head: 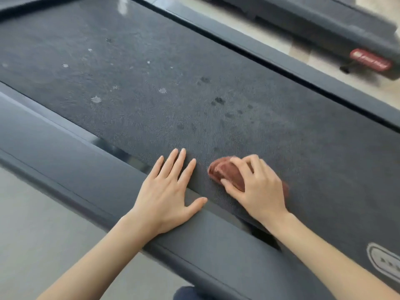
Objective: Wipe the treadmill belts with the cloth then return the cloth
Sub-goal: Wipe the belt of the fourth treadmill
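A dark grey treadmill belt (164, 83) runs diagonally across the view, dusty, with pale specks and dark spots. My right hand (257, 187) presses a bunched reddish-brown cloth (227, 172) onto the belt near its near edge; most of the cloth is hidden under the palm. My left hand (168, 191) lies flat with fingers spread, palm on the grey side rail (91, 176) and fingertips resting on the belt, a little to the left of the cloth.
A second treadmill (337, 24) stands at the top right with a red label (370, 59) on its end, across a strip of pale floor (270, 37). Grey floor (36, 230) lies at the lower left. A white logo (385, 260) marks the belt's lower right.
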Available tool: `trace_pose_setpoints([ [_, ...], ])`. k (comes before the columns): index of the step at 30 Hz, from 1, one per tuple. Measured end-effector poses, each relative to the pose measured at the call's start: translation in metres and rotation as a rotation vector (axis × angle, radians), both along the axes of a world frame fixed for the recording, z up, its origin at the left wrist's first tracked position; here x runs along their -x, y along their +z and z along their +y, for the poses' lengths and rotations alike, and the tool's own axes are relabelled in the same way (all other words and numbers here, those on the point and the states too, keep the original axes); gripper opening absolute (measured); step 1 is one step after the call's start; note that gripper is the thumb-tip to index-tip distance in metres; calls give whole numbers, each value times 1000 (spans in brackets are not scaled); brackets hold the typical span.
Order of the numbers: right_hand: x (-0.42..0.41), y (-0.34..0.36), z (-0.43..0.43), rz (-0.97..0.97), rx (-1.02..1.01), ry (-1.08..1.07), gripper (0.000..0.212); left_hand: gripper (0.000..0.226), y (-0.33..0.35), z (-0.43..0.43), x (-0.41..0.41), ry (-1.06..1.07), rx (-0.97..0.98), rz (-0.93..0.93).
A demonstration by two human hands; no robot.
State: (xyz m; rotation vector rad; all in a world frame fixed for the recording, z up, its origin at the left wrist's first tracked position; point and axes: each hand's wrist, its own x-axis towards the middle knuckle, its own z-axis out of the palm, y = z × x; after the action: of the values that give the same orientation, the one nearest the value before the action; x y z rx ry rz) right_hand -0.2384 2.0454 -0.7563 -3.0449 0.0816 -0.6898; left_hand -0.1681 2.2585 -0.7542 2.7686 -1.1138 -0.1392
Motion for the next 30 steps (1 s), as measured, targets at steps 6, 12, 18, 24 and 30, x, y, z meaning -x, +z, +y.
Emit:
trace_pose_setpoints([
  [6,-75,-1,-26,-7,3,35,42,90,-2,-9,-1,103,0,-9],
  [12,-165,7,-59,82,34,-25,46,97,-1,-22,-8,343,-81,-23],
  [18,-116,4,-60,27,4,136,45,100,-2,-37,-17,469,-135,-2],
  [24,-32,-2,-73,-5,-22,272,42,95,-2,-43,-17,503,-116,-14],
  [30,-90,-2,-86,-25,-66,274,40,90,-3,-43,-18,491,-89,-42],
])
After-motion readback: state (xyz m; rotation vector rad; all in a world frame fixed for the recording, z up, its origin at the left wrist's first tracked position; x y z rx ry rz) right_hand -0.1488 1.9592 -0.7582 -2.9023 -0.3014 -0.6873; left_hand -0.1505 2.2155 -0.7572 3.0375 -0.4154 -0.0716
